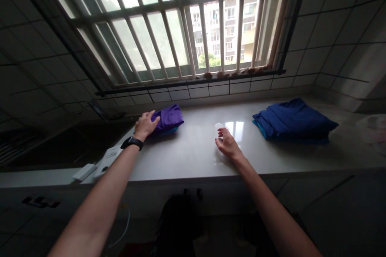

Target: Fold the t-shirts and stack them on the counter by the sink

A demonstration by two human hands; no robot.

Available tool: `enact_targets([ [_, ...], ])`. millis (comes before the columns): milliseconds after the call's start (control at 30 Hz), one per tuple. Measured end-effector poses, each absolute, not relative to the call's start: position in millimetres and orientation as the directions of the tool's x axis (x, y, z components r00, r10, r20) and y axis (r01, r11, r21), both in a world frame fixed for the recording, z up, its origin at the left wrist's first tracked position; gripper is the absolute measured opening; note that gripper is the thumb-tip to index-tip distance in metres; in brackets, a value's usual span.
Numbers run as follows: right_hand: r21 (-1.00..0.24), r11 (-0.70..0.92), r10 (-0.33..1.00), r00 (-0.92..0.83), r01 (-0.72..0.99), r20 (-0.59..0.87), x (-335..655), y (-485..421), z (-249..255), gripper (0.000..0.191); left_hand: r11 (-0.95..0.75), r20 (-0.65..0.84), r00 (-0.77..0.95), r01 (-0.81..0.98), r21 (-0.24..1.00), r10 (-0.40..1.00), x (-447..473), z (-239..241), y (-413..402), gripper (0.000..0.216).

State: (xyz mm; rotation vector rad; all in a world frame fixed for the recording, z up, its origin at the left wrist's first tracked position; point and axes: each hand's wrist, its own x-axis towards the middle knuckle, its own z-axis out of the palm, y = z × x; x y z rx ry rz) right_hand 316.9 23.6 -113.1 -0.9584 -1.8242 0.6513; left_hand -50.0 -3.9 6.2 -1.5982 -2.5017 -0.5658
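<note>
My left hand [145,125] lies with its fingers spread over the near end of a folded purple garment [169,118], and a teal layer shows beneath that bundle. It presses on the cloth without a visible grip. A black wristband [132,142] circles my left wrist. My right hand [228,143] rests on the pale stone countertop [193,154] with its fingers apart, touching no cloth. To its right lies a larger folded stack of dark blue cloth [294,119], with a teal edge along its lower left side.
A barred window [181,24] and tiled walls stand behind the counter. Left of my left arm lies a dark sink basin [66,148], with white flat objects [105,162] on the counter edge. A translucent plastic bag [372,128] sits at the far right.
</note>
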Motion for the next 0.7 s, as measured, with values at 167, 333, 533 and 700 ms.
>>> enact_targets([
  [167, -0.774, 0.537, 0.844, -0.229, 0.335, 0.485, 316.7, 20.5, -108.8, 0.030, 0.320, 0.115, -0.339, 0.935, 0.152, 0.934, -31.2, -2.3, 10.7, 0.054],
  [333, -0.774, 0.530, 0.847, -0.256, 0.346, 0.466, 316.5, 21.8, -105.3, 0.029, 0.292, 0.278, -0.329, 0.942, 0.166, 0.902, 25.8, 3.0, 7.2, 0.045],
  [533, -0.779, 0.527, 0.849, -0.254, 0.339, 0.463, 317.1, 22.7, -103.0, 0.026, -0.012, 0.021, 0.002, 0.864, 0.504, 1.000, 116.0, -37.1, -55.9, 0.035],
  [700, -0.819, 0.482, 0.874, -0.239, 0.313, 0.423, 321.3, 21.8, -100.2, 0.021, -0.115, 0.103, 0.061, 0.734, 0.670, 0.993, 116.3, -71.7, -75.6, 0.036],
])
